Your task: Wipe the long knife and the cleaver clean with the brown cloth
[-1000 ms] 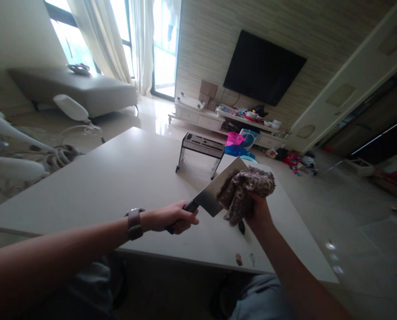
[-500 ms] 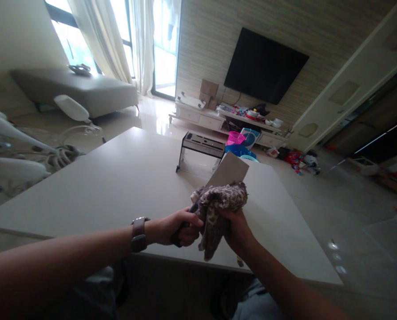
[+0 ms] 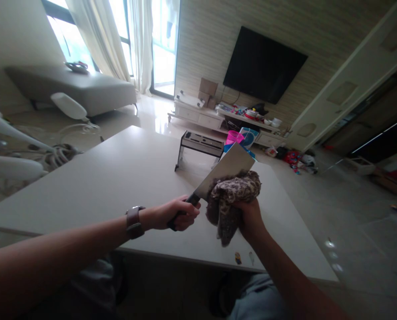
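Note:
My left hand is wrapped round the black handle of a cleaver, whose broad grey blade slants up and to the right above the table. In my right hand is a bunched brown and white fluffy cloth, pressed along the lower edge of the blade, with one end hanging down. The cloth covers part of the blade and most of my right fingers. Beyond the blade a knife block with a slotted dark top and clear sides stands on the white table.
Two small items lie near the table's front edge, one a yellow and blue figure. A pink basket shows behind the cleaver. White chairs stand at the left. Farther back are a low TV cabinet and a wall-mounted television.
The cloth in my right hand has slid right along the cleaver towards its far end, baring blade near the handle. My left hand has shifted slightly left and up.

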`<state>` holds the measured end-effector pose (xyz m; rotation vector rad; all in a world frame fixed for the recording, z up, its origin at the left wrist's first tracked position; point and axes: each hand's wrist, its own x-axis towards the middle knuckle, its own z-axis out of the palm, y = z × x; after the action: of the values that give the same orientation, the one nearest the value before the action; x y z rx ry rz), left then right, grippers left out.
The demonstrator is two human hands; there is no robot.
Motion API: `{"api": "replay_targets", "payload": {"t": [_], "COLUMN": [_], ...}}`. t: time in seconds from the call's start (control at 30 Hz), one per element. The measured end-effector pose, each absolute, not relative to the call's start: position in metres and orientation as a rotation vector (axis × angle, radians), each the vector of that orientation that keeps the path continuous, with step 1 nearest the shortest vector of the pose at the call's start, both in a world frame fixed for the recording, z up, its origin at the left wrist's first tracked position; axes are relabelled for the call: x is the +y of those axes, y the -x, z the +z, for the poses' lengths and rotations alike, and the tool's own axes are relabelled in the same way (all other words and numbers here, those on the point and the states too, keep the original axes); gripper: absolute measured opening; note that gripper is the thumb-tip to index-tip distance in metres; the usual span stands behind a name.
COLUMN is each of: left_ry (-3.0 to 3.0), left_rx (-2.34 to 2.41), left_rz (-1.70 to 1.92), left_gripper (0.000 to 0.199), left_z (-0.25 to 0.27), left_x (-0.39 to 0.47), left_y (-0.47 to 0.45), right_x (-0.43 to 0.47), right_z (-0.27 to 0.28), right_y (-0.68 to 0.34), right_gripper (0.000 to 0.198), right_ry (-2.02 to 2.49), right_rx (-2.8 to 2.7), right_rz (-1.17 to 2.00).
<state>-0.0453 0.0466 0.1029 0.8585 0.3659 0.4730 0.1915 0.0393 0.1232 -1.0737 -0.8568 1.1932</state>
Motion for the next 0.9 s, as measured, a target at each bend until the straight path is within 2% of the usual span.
{"api": "replay_targets", "payload": {"t": [0.13,0.3,0.5,0.9], "left_ry": [-0.864,-0.800,-0.658,-0.760], "left_rx": [0.369,0.383,0.471,0.490], "left_rz": [0.500,0.486,0.471,0.444], "left_gripper": [0.033,0.032,0.039,0.036], "left_z": [0.110,0.106,0.099,0.091], "left_x": [0.044,0.033,0.023,0.031], "left_y": [0.050,0.038,0.022,0.026], "right_x": [0.043,0.028,0.008,0.015], "right_z": [0.124,0.115,0.111,0.109], "right_y": [-0.195,-0.177,-0.149,-0.160], "right_gripper": [0.046,0.049,0.036,0.045], "right_ry": [0.998,0.988,0.952,1.103], "right_rx": [-0.751,-0.744,-0.755,-0.782], "right_rz": [1.204,1.376,1.610,1.365]}}
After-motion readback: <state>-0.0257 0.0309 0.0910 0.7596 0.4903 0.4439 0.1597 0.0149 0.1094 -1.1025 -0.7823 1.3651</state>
